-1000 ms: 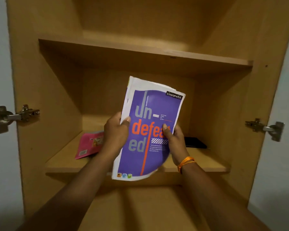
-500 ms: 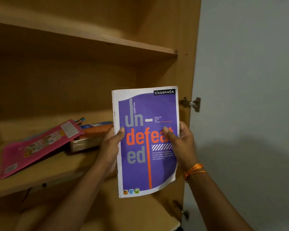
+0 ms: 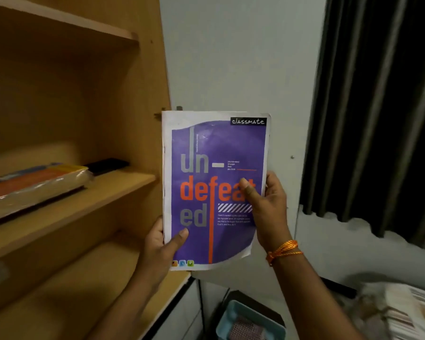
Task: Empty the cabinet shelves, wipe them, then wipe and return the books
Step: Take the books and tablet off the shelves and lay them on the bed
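Both hands, left hand [image 3: 161,251] and right hand [image 3: 268,207], pinch the notebook [image 3: 215,187] upright.

The wrapped stack of books [image 3: 32,185] on the middle shelf [image 3: 88,200] is blurred and cut off by the left edge, its titles unreadable. The notebook [image 3: 214,190] hides the fingers of both hands behind its cover, and its small print is illegible. The blue tray [image 3: 233,320] runs off the bottom edge.

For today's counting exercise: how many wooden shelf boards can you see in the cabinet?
3: the top shelf, the middle shelf carrying a wrapped stack of books, and the bottom shelf. Others may lie out of frame.
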`<state>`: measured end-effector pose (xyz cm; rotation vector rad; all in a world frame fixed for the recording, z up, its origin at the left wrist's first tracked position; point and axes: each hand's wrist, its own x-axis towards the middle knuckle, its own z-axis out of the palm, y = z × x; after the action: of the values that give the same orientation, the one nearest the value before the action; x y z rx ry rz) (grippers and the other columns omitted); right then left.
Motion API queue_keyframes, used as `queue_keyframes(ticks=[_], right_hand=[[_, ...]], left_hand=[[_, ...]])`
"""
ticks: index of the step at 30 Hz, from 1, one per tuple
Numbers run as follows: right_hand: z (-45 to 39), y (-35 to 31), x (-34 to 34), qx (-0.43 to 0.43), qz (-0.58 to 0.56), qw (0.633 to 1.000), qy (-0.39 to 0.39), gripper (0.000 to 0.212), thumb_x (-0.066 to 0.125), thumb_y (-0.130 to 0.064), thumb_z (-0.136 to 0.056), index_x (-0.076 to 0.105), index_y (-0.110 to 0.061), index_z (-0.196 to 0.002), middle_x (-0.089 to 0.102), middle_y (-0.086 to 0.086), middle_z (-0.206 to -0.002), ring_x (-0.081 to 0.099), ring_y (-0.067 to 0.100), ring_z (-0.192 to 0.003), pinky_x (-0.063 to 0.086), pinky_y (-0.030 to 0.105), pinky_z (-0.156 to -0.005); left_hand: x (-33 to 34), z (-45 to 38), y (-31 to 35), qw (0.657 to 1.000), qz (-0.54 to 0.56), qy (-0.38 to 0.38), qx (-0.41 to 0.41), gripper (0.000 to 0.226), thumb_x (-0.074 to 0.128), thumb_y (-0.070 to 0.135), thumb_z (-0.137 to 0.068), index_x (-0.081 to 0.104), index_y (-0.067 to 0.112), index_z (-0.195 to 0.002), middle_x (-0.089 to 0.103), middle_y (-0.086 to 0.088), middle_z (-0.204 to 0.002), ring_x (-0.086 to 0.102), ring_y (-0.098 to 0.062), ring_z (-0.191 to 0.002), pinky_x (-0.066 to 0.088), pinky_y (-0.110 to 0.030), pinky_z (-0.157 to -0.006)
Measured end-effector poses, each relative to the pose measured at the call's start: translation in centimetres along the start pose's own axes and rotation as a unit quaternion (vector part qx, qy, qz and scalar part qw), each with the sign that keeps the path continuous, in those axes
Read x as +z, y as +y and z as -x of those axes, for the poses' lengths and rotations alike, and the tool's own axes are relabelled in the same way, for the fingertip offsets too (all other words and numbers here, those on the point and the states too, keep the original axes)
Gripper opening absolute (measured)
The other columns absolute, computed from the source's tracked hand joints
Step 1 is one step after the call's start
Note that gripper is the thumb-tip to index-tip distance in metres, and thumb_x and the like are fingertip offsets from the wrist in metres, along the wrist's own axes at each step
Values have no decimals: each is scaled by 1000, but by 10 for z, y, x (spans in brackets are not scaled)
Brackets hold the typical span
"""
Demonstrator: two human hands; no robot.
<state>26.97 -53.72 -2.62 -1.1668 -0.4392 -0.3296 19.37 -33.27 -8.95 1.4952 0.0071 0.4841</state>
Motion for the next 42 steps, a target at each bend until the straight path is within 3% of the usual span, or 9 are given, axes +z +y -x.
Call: queue_keyframes(ticks=[6,13,17,19,23,25,29,34,42], right_hand=[[22,-34,-92,22,35,999,31,34,64,-16,-95,55,-10,-127,74,7,-114,74,30,-99,62,39,-75],[76,-78,-228,36,85,987,134,31,63,-15,-96,53,-8,-125,74,9,-112,75,31,-95,62,43,-75],[108,-97,-310,43,95,972,210,30,64,-12,-96,54,-8,-123,74,12,-112,74,34,-96,60,51,-81],[120,-102,-337,49,92,965,240,30,65,-14,-95,55,-10,-124,74,10,-113,74,34,-97,60,52,-82],[153,-108,-411,83,94,943,308,28,67,-16,-95,58,-15,-121,75,7,-111,74,32,-97,61,50,-80],[168,-105,-443,99,79,928,351,26,67,-9,-94,59,-12,-119,75,10,-110,74,31,-95,62,46,-78],[200,-94,-496,142,65,890,429,30,64,1,-93,55,-1,-122,73,15,-110,74,27,-87,62,41,-74],[254,-64,-553,200,70,834,509,27,59,-1,-96,56,-10,-121,75,9,-109,74,24,-83,59,37,-65],[324,20,-619,288,31,711,641,18,58,-4,-94,59,-7,-112,69,8,-79,66,23,-60,49,32,-54]], left_hand=[[75,8,-18,998,-7,-64,-5,40,74,26,-86,60,23,-124,75,-4,-114,73,-29,-103,63,-47,-80],[200,64,-51,984,-16,-173,-44,36,64,31,-89,60,21,-123,76,-1,-109,74,-26,-100,64,-38,-72],[274,104,-66,976,-3,-207,-60,51,71,52,-84,60,21,-123,76,1,-111,75,-23,-98,64,-34,-68],[300,115,-71,971,-8,-229,-73,51,75,45,-82,59,20,-124,76,-2,-112,75,-25,-97,64,-39,-70],[371,142,-97,956,-40,-275,-93,22,64,13,-96,59,27,-112,76,4,-106,76,-21,-92,61,-27,-62],[398,150,-112,947,-84,-292,-101,21,64,16,-97,60,31,-111,76,6,-106,76,-19,-92,62,-30,-64],[450,157,-152,914,-171,-352,-104,23,67,23,-97,59,23,-119,73,8,-107,74,-16,-90,59,-29,-62],[515,155,-215,839,-249,-469,-115,21,68,19,-96,62,28,-114,73,2,-109,72,-21,-94,59,-37,-74],[590,159,-331,720,-316,-612,-86,25,73,19,-92,68,24,-117,73,3,-108,71,-18,-94,58,-36,-83]])
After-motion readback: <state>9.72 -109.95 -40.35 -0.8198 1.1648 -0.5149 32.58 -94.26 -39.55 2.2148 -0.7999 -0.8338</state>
